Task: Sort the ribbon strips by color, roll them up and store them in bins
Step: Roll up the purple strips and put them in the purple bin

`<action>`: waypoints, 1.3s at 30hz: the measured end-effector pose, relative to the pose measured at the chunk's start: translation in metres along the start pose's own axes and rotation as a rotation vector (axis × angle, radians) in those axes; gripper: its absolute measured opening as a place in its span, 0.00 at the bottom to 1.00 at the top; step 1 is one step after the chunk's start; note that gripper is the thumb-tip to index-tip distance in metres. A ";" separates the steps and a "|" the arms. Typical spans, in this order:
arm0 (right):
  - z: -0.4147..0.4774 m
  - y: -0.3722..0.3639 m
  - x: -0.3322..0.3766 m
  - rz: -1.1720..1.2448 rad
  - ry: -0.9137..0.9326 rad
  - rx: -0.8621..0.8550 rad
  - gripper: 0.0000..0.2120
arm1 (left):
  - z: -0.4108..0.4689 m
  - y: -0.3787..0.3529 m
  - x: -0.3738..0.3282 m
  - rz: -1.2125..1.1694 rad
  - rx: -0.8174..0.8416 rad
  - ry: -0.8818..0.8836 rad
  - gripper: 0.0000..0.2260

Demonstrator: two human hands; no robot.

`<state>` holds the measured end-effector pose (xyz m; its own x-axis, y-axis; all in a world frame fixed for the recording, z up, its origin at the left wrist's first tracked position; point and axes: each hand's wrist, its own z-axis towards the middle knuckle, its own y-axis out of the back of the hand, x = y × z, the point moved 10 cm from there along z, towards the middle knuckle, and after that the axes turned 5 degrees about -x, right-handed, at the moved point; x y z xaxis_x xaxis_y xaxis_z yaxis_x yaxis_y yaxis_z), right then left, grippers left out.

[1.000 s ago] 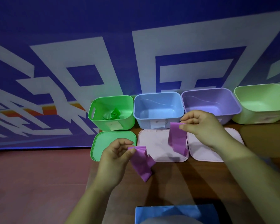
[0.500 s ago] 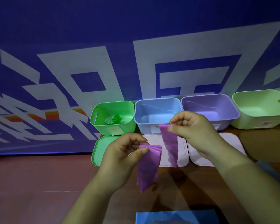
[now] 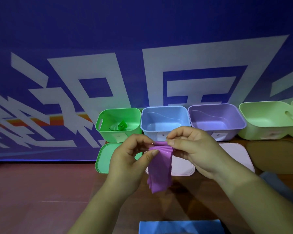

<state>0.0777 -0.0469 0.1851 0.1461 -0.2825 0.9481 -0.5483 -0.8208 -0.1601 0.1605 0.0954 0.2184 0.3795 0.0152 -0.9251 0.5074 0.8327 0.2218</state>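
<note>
Several purple ribbon strips (image 3: 160,171) hang as one stack above the table. My left hand (image 3: 130,157) pinches their top edge from the left, and my right hand (image 3: 193,149) pinches the same edge from the right. Behind the hands stands a row of bins: a green bin (image 3: 108,130) with a rolled green ribbon (image 3: 122,126) inside, a blue bin (image 3: 164,119), a purple bin (image 3: 216,119) and a light green bin (image 3: 267,120). Blue ribbon strips (image 3: 181,227) lie at the near table edge.
Lids lie flat in front of the bins: a green lid (image 3: 105,159), a pink lid (image 3: 183,168) and another pink lid (image 3: 235,154). A blue banner wall (image 3: 142,48) rises right behind the bins. The table's left edge drops to a red floor (image 3: 32,191).
My two hands came together, joining the strip from the right hand onto the stack in the left. The view also tilted up slightly.
</note>
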 end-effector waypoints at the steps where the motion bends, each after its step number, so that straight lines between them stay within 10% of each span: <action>1: -0.002 -0.001 0.000 -0.003 -0.003 0.005 0.06 | -0.001 0.002 -0.001 0.015 -0.010 -0.009 0.10; 39: -0.042 -0.023 0.025 -0.227 0.261 -0.155 0.07 | -0.013 0.013 0.001 -0.324 0.011 0.142 0.10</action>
<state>0.0588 -0.0144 0.2243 0.0749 0.0504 0.9959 -0.6467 -0.7578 0.0870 0.1574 0.1133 0.2158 0.0864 -0.1707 -0.9815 0.5926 0.8008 -0.0871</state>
